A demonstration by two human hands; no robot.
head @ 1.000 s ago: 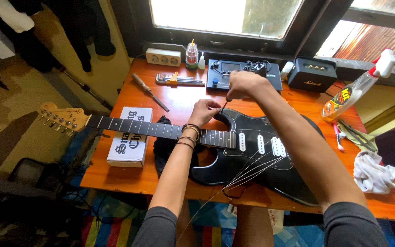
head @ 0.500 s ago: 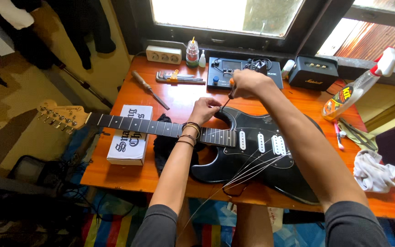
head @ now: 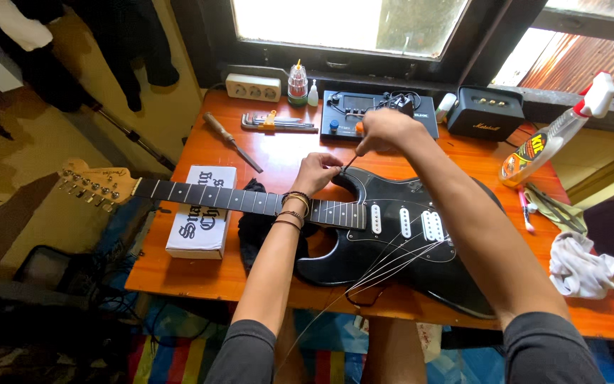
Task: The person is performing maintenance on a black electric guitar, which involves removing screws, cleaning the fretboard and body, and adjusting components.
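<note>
- Right hand (head: 385,129): grip pinched on the top of a thin dark tool (head: 348,164), held above the guitar's upper horn.
- Left hand (head: 315,172): fingers curled and pressed to the lower tip of the same tool, at the end of the fretboard.
- Electric guitar (head: 392,235): black body, three white pickups, lying flat on the orange desk (head: 278,153); neck points left over a white box (head: 202,211), headstock (head: 94,185) past the desk edge; loose strings trail off the front edge.
- Back row: hex keys (head: 278,122), wooden-handled tool (head: 230,141), power strip (head: 253,87), black effects unit (head: 381,114), small black amplifier (head: 487,114).
- Right side: spray bottle (head: 552,135), white cloth (head: 581,264).
</note>
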